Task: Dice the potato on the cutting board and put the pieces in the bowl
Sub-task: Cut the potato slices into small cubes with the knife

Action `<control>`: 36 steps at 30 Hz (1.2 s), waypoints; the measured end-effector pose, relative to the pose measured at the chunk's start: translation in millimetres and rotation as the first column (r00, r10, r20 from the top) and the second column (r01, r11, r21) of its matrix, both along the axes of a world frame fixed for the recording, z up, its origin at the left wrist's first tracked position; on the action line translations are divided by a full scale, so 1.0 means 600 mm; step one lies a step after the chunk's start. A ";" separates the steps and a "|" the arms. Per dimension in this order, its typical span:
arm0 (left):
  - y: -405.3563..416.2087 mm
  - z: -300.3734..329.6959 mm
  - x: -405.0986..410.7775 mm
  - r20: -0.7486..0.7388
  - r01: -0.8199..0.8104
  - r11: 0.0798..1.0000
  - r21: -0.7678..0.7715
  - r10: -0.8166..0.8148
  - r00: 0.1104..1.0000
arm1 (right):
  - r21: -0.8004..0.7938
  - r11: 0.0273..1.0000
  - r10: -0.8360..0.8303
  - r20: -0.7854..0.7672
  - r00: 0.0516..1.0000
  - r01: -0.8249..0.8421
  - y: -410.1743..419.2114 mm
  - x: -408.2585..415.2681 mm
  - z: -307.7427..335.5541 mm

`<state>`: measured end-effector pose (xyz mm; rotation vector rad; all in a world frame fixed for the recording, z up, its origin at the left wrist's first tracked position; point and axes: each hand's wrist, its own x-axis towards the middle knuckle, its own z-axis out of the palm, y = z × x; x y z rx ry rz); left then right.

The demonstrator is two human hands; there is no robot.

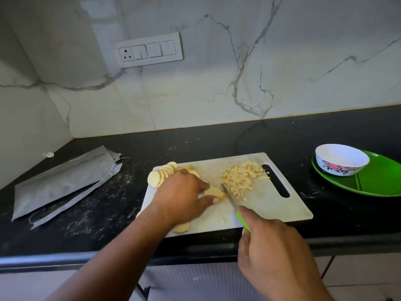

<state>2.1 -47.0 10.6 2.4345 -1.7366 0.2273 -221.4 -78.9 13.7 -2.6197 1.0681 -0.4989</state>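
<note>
Black counter carries the white cutting board point(271, 205), and on its middle the left hand point(182, 196) pinches a small stack of potato slices point(214, 191), while the right hand point(271, 246) holds the green-handled knife point(230, 199) just beside them. For safe dicing, I think, the fingertips should curl back from the blade. The diced pile point(240, 178) lies toward the board's handle slot, uncut slices point(161, 173) at its opposite corner, and the bowl point(341, 159) is well apart beyond the slot end.

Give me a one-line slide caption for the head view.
Left hand steadies potato slices while right hand cuts with green-handled knife; bowl holds no pieces.
</note>
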 end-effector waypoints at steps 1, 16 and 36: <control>0.000 -0.005 0.003 -0.034 0.016 1.000 -0.023 -0.016 0.999 | -0.005 1.000 0.004 -0.003 1.000 -0.004 0.003 0.002 0.000; 0.006 -0.018 0.034 -0.319 -0.045 0.980 -0.193 -0.020 0.947 | -0.053 0.999 -0.014 -0.052 0.999 0.011 0.000 0.026 -0.006; -0.001 -0.036 0.035 -0.337 0.134 0.963 -0.235 -0.209 0.918 | -0.141 0.988 -0.064 -0.034 0.997 0.059 -0.003 0.044 0.012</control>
